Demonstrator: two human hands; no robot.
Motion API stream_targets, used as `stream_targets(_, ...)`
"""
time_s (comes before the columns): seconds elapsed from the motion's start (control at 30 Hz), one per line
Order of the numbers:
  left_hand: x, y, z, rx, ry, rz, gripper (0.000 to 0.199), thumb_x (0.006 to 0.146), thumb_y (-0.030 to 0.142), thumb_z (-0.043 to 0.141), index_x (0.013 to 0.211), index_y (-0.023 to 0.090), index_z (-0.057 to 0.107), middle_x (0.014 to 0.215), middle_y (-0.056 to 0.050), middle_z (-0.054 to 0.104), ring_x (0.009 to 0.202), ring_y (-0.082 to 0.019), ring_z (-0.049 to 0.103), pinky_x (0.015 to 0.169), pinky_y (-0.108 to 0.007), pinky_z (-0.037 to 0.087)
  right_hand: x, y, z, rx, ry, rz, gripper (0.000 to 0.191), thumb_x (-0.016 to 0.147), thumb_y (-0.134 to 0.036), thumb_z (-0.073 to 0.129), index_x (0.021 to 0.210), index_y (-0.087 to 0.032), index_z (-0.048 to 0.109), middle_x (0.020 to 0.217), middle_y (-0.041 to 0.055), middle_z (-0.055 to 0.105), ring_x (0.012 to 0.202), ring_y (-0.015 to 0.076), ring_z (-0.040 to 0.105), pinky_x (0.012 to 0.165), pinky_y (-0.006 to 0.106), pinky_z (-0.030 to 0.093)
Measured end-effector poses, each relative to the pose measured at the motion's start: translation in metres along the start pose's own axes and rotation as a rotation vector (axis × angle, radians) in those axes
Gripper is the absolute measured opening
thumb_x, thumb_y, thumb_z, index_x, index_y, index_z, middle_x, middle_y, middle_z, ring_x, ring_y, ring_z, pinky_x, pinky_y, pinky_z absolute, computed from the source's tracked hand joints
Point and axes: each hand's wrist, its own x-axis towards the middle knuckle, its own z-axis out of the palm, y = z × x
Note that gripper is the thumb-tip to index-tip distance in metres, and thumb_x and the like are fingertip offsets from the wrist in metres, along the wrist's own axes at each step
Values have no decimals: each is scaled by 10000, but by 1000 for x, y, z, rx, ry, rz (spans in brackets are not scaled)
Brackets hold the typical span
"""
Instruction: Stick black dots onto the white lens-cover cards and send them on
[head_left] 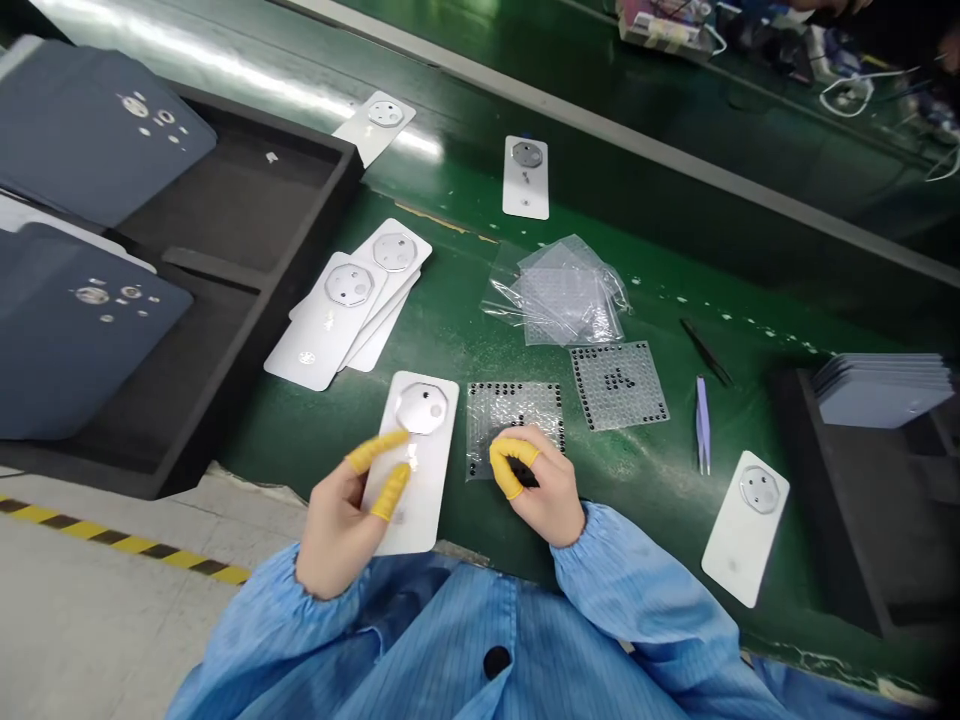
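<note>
Green workbench (pixel 450 320) before us, white panel (pixel 429 485) at its near edge

Our left hand (pixel 341 520) lies unclenched across it; our right hand (pixel 546 490) pinches just above a dotted sheet (pixel 491 408), though whether on anything we cannot tell; farther out lie stacked panels (pixel 326 325), clear film (pixel 574 292) and purple tweezers (pixel 702 420)

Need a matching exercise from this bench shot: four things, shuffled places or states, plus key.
1. Left hand
2. Right hand
3. Purple tweezers
4. Striped tape

A. Over a black-dotted clear sheet
B. Yellow and black
C. Lying near the dark tweezers
D. Touching a white panel

Pairs: 1-D, 2-A, 3-C, 4-B
</note>
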Motion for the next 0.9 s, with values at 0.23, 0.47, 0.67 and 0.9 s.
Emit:
stream_targets(0.23, -10, 26, 27, -375, -106, -42, 655, 782, 244, 720, 1354, 214, 402, 1245, -142, 640, 951, -250, 706, 690, -299, 620, 14, -33, -10, -183, 57, -160, 312, 848, -69, 597, 1127, -208, 584, 1026, 86, 661, 952, 182, 637, 803, 324, 575)
stream_targets(0.47, -22, 26, 50, -288, -141, 88, 539, 824, 271, 677, 1289, 244, 407, 1110, -105, 713, 880, -235, 730, 663, -271, 622, 22, -46, -20, -339, -140, -349, 356, 849, -23, 493, 1194, -73, 566, 1168, 206, 639, 1178, 279, 580, 955, 449, 554)
stream_targets(0.67, -21, 23, 51, -263, -137, 145, 641, 770, 149, 722, 1313, 263, 400, 1163, -85, 695, 951, -247, 715, 710, -272, 619, 19, -47, -20, -343, -158, -368, 338, 854, -103, 546, 1180, -14, 563, 1233, 286, 580, 1238, 338, 524, 942, 499, 557)
stream_targets(0.9, -22, 18, 53, -207, -165, 176, 663, 776, 120, 707, 1339, 285, 398, 1186, -65, 685, 982, -237, 704, 811, -311, 605, 22, -45, -24, -338, -187, -353, 380, 886, -126, 517, 1265, -98, 506, 1278, 230, 574, 1235, 310, 532, 906, 506, 570)
